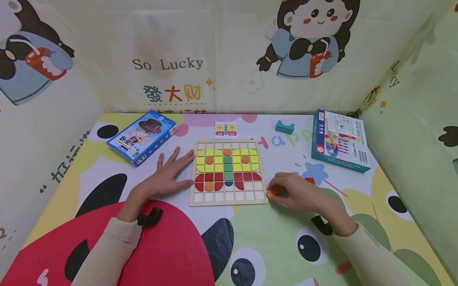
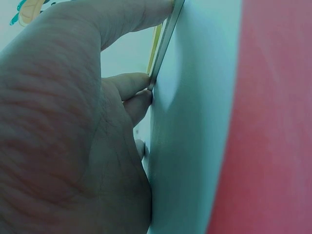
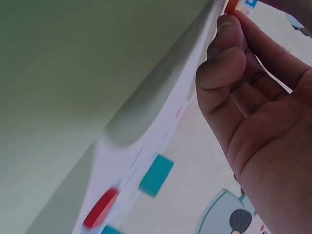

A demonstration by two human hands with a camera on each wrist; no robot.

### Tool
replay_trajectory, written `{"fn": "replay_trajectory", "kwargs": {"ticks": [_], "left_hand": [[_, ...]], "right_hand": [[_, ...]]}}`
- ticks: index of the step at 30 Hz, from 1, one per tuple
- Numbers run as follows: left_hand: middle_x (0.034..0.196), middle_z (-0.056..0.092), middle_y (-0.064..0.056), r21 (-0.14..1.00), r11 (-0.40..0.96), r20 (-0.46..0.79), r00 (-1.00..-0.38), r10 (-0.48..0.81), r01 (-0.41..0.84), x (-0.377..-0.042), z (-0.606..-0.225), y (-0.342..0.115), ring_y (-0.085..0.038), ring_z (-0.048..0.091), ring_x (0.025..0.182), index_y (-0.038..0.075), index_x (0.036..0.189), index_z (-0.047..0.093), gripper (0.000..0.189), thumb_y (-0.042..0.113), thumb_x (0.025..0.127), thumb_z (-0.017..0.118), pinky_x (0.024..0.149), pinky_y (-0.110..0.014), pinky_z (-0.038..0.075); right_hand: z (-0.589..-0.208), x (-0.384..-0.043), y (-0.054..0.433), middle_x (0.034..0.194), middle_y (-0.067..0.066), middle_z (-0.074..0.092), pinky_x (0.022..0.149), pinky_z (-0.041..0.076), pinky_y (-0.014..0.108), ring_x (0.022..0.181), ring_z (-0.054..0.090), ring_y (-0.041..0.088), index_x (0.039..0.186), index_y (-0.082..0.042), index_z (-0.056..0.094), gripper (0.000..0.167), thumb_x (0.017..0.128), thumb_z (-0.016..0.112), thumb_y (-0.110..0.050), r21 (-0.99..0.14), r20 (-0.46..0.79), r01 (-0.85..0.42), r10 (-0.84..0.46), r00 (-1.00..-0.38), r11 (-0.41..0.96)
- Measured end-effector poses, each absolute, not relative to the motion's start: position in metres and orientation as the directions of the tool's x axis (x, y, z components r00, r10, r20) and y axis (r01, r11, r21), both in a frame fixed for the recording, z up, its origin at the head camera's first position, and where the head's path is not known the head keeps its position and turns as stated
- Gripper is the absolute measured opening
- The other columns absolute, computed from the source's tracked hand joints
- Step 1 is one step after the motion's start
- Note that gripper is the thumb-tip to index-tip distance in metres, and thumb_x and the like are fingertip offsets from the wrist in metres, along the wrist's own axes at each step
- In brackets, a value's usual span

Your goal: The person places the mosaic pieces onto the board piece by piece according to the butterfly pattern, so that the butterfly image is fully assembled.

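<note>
Wooden grid puzzle board (image 1: 229,198) lies flat on the cartoon-printed tabletop (image 1: 250,238), partly filled with yellow, green, red and orange pieces. Left hand (image 1: 168,176) rests flat beside its left edge, fingers spread and touching the frame. Right hand (image 1: 295,194), by the board's lower right corner, pinches a small orange piece (image 1: 270,193) in its grip.
</note>
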State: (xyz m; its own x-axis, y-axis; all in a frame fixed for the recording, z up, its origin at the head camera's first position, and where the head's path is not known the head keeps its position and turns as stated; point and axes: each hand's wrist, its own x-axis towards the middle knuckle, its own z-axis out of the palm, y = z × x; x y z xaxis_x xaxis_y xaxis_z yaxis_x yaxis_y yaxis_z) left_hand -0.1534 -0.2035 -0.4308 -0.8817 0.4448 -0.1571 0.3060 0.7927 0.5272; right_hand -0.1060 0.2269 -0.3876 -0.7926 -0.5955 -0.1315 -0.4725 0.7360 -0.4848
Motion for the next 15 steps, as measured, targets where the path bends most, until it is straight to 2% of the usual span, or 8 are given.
{"fn": "replay_trajectory", "kwargs": {"ticks": [6, 15], "left_hand": [[0.18, 0.018, -0.004, 0.536, 0.788, -0.16, -0.88, 0.448, 0.304, -0.154, -0.431, -0.203, -0.041, -0.009, 0.168, 0.025, 0.17, 0.024, 0.097, 0.052, 0.091, 0.073, 0.125, -0.075, -0.019], [0.18, 0.018, -0.004, 0.526, 0.795, -0.163, -0.881, 0.444, 0.302, -0.154, -0.431, -0.204, -0.04, -0.009, 0.168, 0.025, 0.17, 0.024, 0.098, 0.051, 0.09, 0.074, 0.125, -0.075, -0.019]], "right_hand": [[-0.39, -0.117, 0.201, 0.094, -0.008, 0.065, 0.067, 0.051, 0.019, 0.081, 0.057, 0.009, 0.112, -0.019, 0.075, 0.024, 0.091, 0.084, -0.027, -0.502, -0.125, -0.469, -0.598, -0.792, 0.726], [-0.392, -0.125, 0.176, 0.106, -0.003, 0.069, 0.072, 0.054, 0.019, 0.09, 0.057, 0.01, 0.122, -0.015, 0.076, 0.033, 0.092, 0.084, -0.025, -0.457, -0.091, -0.509, -0.608, -0.789, 0.729]]}}
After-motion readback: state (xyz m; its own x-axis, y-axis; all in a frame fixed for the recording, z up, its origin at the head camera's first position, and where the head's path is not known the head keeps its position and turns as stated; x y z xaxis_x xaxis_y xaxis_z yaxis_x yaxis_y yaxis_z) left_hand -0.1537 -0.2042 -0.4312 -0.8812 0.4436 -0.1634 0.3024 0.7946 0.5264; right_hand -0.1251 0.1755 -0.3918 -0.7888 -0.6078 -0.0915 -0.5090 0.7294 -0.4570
